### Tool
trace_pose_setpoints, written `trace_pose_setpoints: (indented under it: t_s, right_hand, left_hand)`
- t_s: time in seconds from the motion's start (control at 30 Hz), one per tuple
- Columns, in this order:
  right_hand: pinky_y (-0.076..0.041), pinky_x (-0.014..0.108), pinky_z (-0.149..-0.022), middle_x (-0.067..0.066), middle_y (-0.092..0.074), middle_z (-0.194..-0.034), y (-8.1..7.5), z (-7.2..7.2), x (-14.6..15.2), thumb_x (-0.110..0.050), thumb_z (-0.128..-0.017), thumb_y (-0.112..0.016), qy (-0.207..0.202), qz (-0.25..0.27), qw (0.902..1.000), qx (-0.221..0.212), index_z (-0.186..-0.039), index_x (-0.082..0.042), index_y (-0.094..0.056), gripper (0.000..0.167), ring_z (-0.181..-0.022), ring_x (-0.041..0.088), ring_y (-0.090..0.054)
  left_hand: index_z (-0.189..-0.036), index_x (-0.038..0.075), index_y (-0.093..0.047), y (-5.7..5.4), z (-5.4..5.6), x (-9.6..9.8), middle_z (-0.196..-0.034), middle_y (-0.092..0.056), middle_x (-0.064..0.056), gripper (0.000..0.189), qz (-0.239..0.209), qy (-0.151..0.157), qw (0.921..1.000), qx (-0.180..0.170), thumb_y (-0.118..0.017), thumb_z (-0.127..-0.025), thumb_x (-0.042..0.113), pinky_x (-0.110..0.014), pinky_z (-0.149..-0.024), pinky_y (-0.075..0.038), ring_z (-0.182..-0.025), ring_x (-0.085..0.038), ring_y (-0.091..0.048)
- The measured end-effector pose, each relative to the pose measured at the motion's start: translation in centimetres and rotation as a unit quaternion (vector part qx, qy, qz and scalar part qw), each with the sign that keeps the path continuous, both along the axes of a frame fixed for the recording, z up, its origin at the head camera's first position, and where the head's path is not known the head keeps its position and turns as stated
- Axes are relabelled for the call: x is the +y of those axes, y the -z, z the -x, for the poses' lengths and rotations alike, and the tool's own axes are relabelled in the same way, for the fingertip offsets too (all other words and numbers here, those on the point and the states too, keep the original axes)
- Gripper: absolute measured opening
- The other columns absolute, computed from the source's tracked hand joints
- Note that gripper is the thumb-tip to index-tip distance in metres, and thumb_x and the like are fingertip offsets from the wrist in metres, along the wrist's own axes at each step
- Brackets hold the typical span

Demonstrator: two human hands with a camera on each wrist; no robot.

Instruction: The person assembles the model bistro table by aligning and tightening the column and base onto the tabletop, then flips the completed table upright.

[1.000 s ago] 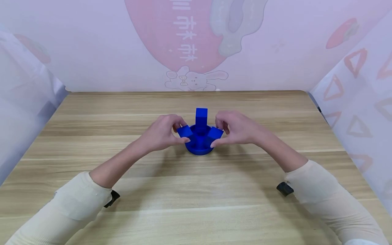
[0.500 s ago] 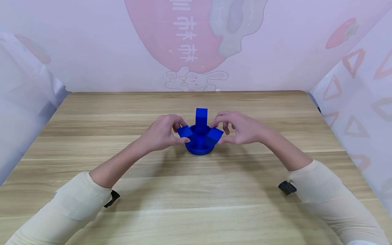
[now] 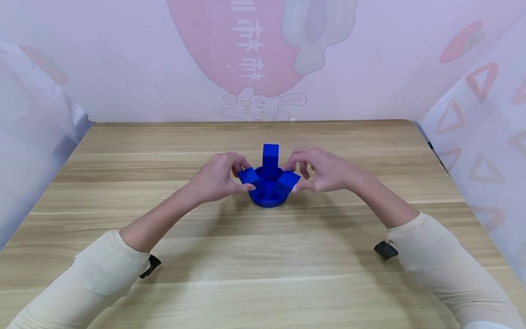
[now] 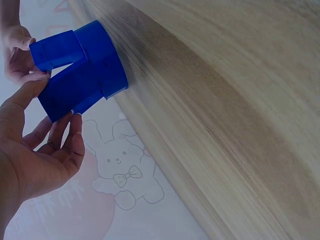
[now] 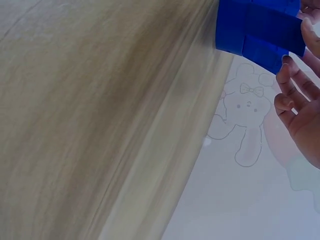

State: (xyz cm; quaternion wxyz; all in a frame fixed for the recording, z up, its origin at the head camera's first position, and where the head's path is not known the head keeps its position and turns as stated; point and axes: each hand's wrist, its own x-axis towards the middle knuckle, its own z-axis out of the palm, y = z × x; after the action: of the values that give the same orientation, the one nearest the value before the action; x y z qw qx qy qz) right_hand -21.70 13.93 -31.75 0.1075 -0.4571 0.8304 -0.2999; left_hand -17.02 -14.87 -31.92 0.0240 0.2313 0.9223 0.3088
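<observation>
On the table, a blue round base [image 3: 268,202] carries three blue square posts that flare outward. My left hand [image 3: 219,177] pinches the left post [image 3: 248,175] between thumb and fingers. On the other side, my right hand [image 3: 324,171] has its thumb and index finger at opposite edges of the right post [image 3: 289,179], its other fingers curling free. The rear post [image 3: 270,155] rises between the two hands with neither touching it. The left wrist view shows the left fingers [image 4: 63,131] along the post's side, the thumb at its end.
The wood-grain table [image 3: 263,269] reaches a pale printed backdrop [image 3: 135,64] with a rabbit drawing behind. White printed sheets [image 3: 485,137] hang at both sides. A black piece [image 3: 386,250] shows under each cream sleeve.
My right hand has shifted a little outward: its thumb has drawn back from the post's near corner and its index finger has reached over to the far edge. The left hand stays put.
</observation>
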Motion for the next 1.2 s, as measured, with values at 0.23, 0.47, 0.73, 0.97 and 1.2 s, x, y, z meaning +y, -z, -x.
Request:
trace_pose_setpoints:
  t_s: [0.23,0.47,0.73,0.97,1.2]
  right_hand:
    - [-0.052,0.04,-0.066,0.003,-0.065,-0.096,0.6,0.3,0.2,-0.02,-0.085,-0.087,-0.015,-0.005,0.9997,0.018,-0.117,-0.006,-0.071,0.038,-0.072,0.014,-0.056]
    - [-0.051,0.038,-0.065,0.001,-0.062,-0.091,0.8,0.2,0.2,-0.026,-0.086,-0.085,-0.018,-0.011,0.9994,0.027,-0.118,-0.007,-0.07,0.04,-0.072,0.014,-0.056]
    - [-0.05,0.034,-0.064,0.0,-0.062,-0.09,0.8,0.3,0.2,-0.03,-0.086,-0.084,-0.02,-0.018,0.9989,0.038,-0.118,-0.007,-0.07,0.042,-0.071,0.013,-0.057]
    - [-0.049,0.034,-0.064,0.0,-0.062,-0.089,0.9,0.2,0.3,-0.028,-0.088,-0.084,-0.021,-0.011,0.9992,0.032,-0.119,-0.007,-0.07,0.04,-0.072,0.013,-0.056]
    - [-0.052,0.042,-0.065,0.003,-0.065,-0.093,1.2,0.0,0.6,-0.022,-0.088,-0.085,-0.013,0.021,0.9995,-0.017,-0.125,-0.003,-0.069,0.044,-0.071,0.015,-0.057]
  left_hand:
    - [-0.104,-0.003,-0.074,0.1,0.3,-0.2,-0.086,-0.071,-0.011,0.034,-0.016,0.012,0.9997,-0.013,-0.09,-0.08,0.014,-0.036,-0.075,-0.051,-0.086,-0.034,-0.066]
    - [-0.104,-0.003,-0.074,0.0,0.4,-0.4,-0.084,-0.071,-0.01,0.032,-0.02,0.021,0.9993,-0.022,-0.089,-0.08,0.012,-0.036,-0.074,-0.05,-0.085,-0.035,-0.064]
    - [-0.106,-0.003,-0.074,0.1,0.4,-0.5,-0.086,-0.069,-0.011,0.033,-0.019,0.03,0.9993,-0.013,-0.088,-0.08,0.011,-0.038,-0.077,-0.051,-0.085,-0.033,-0.064]
    - [-0.108,-0.004,-0.074,0.1,0.3,-0.5,-0.086,-0.069,-0.01,0.035,-0.019,0.035,0.9992,-0.005,-0.088,-0.08,0.011,-0.039,-0.078,-0.052,-0.086,-0.032,-0.065]
    - [-0.11,-0.004,-0.074,0.2,0.3,-0.5,-0.086,-0.07,-0.009,0.039,-0.011,0.027,0.9995,-0.008,-0.09,-0.079,0.014,-0.039,-0.075,-0.051,-0.087,-0.034,-0.065]
